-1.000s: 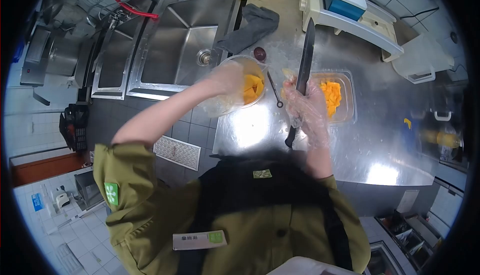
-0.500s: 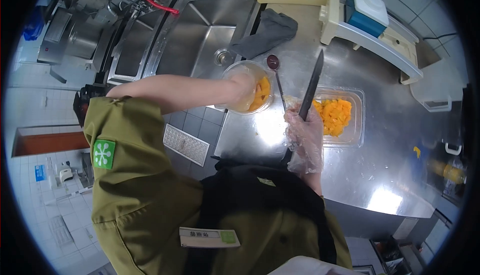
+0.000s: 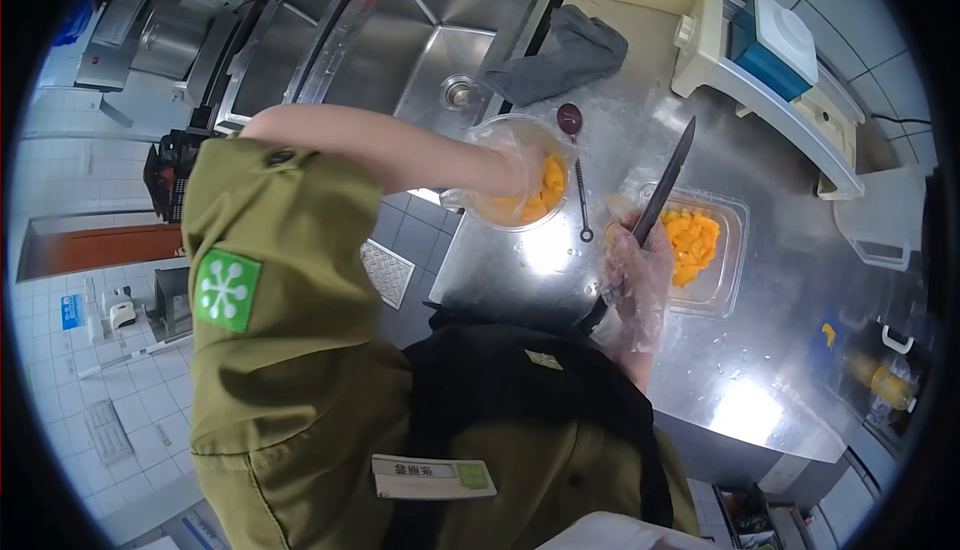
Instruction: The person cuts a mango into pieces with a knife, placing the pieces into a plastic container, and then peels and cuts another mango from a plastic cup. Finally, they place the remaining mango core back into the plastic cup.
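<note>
My left hand point(image 3: 512, 168) reaches into a clear round tub point(image 3: 492, 218) that holds orange mango pieces point(image 3: 549, 188). Its fingers are down inside the tub and do not show clearly. My right hand point(image 3: 640, 268), in a thin clear plastic glove, is closed around a long dark-bladed knife point(image 3: 672, 175) whose tip points up and away from me. Just right of this hand lies a clear rectangular container point(image 3: 742, 240) with diced mango point(image 3: 693, 250) in it. Between the tub and the knife rests a long-handled spoon point(image 3: 569, 120) with a dark red bowl.
A grey cloth point(image 3: 565, 60) lies at the edge of the steel sink point(image 3: 440, 45). Behind the steel counter point(image 3: 780, 350) stand a cream rack point(image 3: 770, 100) and a teal box with a white lid point(image 3: 770, 45). A yellow scrap point(image 3: 828, 334) lies at right.
The whole view has shifted, so the counter sits further right. My right hand with the knife is now clear of the spoon's handle end, which it hid before. My left hand stays in the tub.
</note>
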